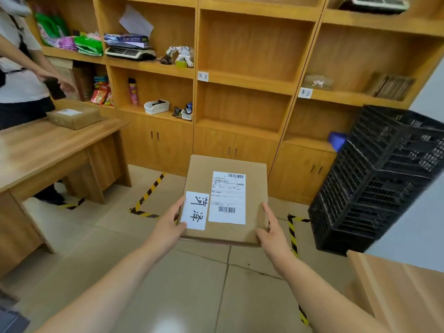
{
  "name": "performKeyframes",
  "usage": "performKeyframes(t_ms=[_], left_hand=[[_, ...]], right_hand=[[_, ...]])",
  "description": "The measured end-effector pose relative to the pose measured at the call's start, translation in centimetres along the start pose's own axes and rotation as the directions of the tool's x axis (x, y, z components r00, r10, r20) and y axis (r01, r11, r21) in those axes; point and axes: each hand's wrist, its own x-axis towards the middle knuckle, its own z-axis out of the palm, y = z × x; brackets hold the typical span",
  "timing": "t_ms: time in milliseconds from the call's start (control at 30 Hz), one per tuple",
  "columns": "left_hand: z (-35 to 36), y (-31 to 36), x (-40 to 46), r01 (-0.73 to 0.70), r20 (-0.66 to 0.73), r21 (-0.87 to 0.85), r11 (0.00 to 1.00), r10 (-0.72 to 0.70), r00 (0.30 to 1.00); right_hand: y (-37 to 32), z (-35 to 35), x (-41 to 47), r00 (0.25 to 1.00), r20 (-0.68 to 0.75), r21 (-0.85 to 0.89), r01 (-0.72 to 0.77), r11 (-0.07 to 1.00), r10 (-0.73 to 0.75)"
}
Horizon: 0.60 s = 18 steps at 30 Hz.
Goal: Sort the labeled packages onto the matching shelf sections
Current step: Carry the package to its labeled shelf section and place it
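Small parcel-sorting office or stockroom.
Labelled wooden shelving (pixel 245 78) fills the frame's top; desk (pixel 48 145) at left, stacked black crates (pixel 379 183) at right.

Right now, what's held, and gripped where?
A cardboard box, held by its two side edges: left hand on the left edge, right hand on the right.

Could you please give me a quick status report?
Both hands, left hand and right hand, gripping flat brown cardboard box. White handwritten label faces up. Path to wooden shelves clear.
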Motion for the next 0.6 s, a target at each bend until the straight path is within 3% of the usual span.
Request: performKeyframes(t_ms=[333, 600], left_hand=[[0.8, -0.3, 18.5, 0.014, 0.063, 0.069, 0.997, -0.019, 0.998], [2.8, 2.8, 34.6, -0.013, 0.082, 0.030, 0.999, 0.010, 0.997]], right_hand=[[-1.9, 0.6, 16.9, 0.997, -0.071, 0.034, -0.032, 0.999, 0.035], [-4.9, -1.6, 33.9, 1.000, -0.022, 0.042, 0.023, 0.999, -0.022]])
